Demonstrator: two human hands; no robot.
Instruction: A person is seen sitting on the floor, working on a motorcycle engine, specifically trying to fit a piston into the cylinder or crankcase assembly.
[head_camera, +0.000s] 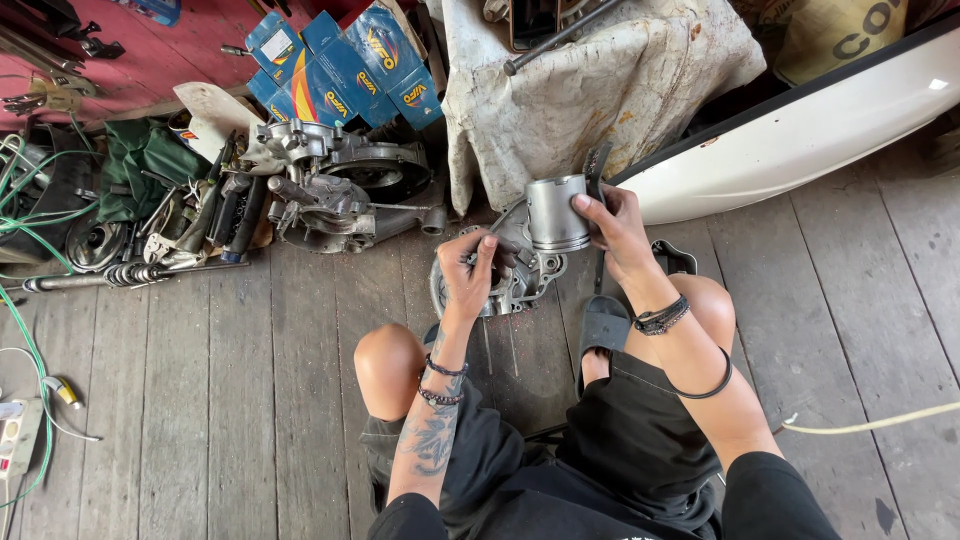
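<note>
Right hand: closed around a metal piston, fingers on its far side, thumb on the near side, holding it upright above the floor.
Left hand: closed on a thin metal tool whose tip points toward 1 o'clock, at the piston's lower left edge.
Piston, place: just past the knees, at 12 o'clock from the person, directly above a grey engine casing lying on the wooden floor.
Piston relative to hands: inside the right hand's grip; at 1 o'clock from the left hand, near it but not touching the hand itself.
Handling, as I judge it: rigid cast metal, moderately heavy for its size, smooth-skirted and likely oily, so slippery; the skirt would mark if dropped. Best gripped around the skirt, as it is now.
Casing: stiff and heavy, rests flat, partly hidden by the left hand.
Around, 10 o'clock: a larger engine block, blue cardboard boxes, loose tools and a spring.
Around, 1 o'clock: a stained cloth over a bulky object, and a white body panel.
</note>
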